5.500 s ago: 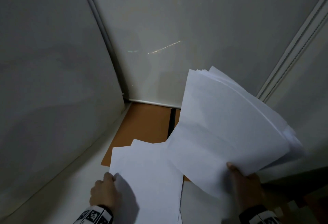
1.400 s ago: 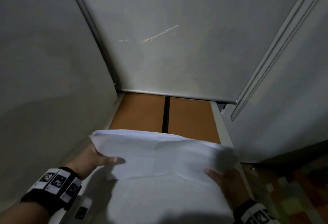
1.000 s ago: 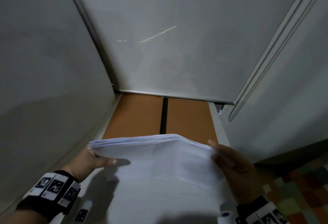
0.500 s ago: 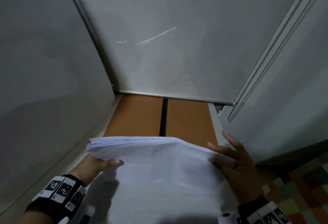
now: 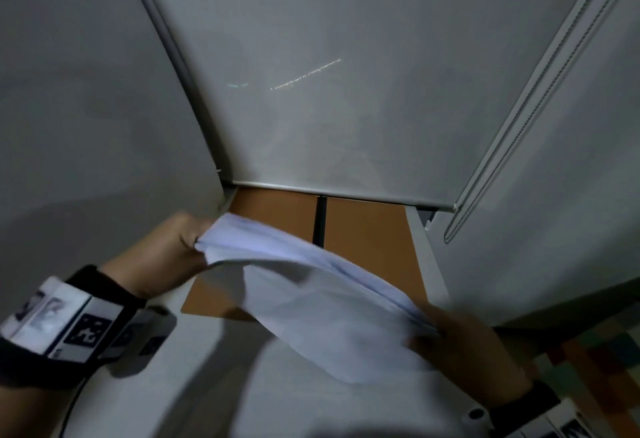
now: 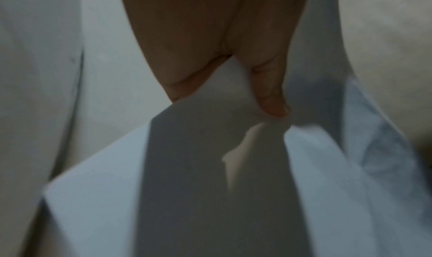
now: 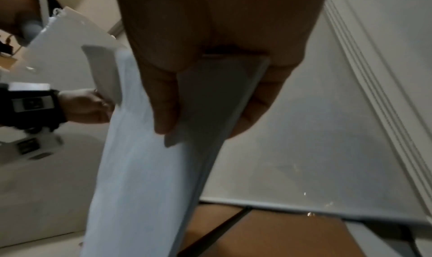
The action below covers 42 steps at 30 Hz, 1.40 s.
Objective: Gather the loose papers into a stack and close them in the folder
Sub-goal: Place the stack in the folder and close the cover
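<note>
A sagging stack of white papers [image 5: 318, 292] hangs in the air between both hands, tilted from upper left to lower right. My left hand [image 5: 169, 254] grips its upper left end; the left wrist view shows the thumb [image 6: 268, 94] pressed on the papers [image 6: 210, 168]. My right hand [image 5: 464, 351] holds the lower right end, and in the right wrist view thumb and fingers pinch the papers [image 7: 145, 168] from both sides. Beneath them the open brown folder [image 5: 367, 240] lies flat on the white desk [image 5: 194, 385], its dark spine [image 5: 321, 219] running away from me. The folder [image 7: 280, 237] is partly covered.
Grey partition panels enclose the desk on the left [image 5: 86, 125] and at the back [image 5: 329, 91]. A ridged panel [image 5: 561, 73] rises on the right. A dark ledge and coloured floor tiles [image 5: 595, 361] lie at the lower right.
The stack was held level and squared in front of me. It has now swung diagonal, the left hand raised and forward over the folder, the right hand drawn down and nearer, gripping the end.
</note>
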Each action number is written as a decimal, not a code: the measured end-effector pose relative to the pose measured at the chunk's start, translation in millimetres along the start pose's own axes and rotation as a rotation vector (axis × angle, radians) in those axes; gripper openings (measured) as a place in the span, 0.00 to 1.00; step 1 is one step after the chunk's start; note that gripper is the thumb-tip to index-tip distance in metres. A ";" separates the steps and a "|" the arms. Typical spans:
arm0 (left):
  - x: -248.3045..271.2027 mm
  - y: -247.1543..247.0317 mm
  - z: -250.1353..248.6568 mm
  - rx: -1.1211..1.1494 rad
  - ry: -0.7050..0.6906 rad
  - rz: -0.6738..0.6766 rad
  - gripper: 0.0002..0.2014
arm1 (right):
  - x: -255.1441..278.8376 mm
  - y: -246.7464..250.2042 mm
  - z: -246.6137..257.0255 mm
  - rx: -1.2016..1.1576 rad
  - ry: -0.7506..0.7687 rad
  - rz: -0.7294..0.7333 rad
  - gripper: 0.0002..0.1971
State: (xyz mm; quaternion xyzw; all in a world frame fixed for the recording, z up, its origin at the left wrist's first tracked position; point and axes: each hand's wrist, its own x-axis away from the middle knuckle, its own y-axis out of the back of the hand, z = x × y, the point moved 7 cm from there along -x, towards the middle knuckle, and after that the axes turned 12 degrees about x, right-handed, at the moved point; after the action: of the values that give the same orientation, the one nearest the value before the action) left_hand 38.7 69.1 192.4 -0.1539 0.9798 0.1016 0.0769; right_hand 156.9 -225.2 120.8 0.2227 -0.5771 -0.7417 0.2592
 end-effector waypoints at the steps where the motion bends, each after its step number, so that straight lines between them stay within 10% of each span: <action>1: -2.1 -2.7 -13.8 -0.144 -0.058 0.046 0.22 | 1.3 -7.0 0.6 -0.032 -0.029 0.026 0.20; 4: -20.7 4.3 -20.9 -0.279 -0.144 -0.021 0.04 | 4.1 -14.5 3.6 -0.301 -0.100 0.043 0.09; 8: -35.7 18.5 -21.0 -0.303 -0.312 -0.394 0.22 | 0.4 -33.8 -13.5 -0.808 -0.248 0.043 0.15; 11: -48.1 37.8 49.4 -0.453 0.000 -0.546 0.23 | -2.0 -45.5 -29.8 -1.045 -0.328 -0.044 0.08; 16: -12.6 25.3 192.8 -0.689 0.859 -0.250 0.34 | -10.7 -62.9 -51.5 -1.168 -0.454 -0.135 0.09; 24: 3.3 36.2 222.5 -0.830 1.110 -0.242 0.58 | -39.4 -82.0 -87.1 -1.198 -0.562 -0.132 0.26; 28: 0.7 54.4 252.3 -0.677 1.072 -0.198 0.51 | -44.6 -87.1 -102.0 -1.164 -0.653 -0.122 0.10; 32: -7.1 50.2 222.4 -0.447 0.830 -0.214 0.07 | -51.6 -91.0 -114.7 -1.090 -0.668 -0.105 0.11; 42: 42.9 59.4 178.2 -0.156 0.745 -0.278 0.32 | -40.5 -116.1 -106.6 -1.069 -0.657 0.023 0.10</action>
State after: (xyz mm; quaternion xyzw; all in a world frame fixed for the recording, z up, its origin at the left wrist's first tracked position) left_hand 0.8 151.9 22.6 -0.3165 0.8999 0.1017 -0.2824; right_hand 240.3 -255.0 -15.7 -0.1836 -0.1782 -0.9547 0.1517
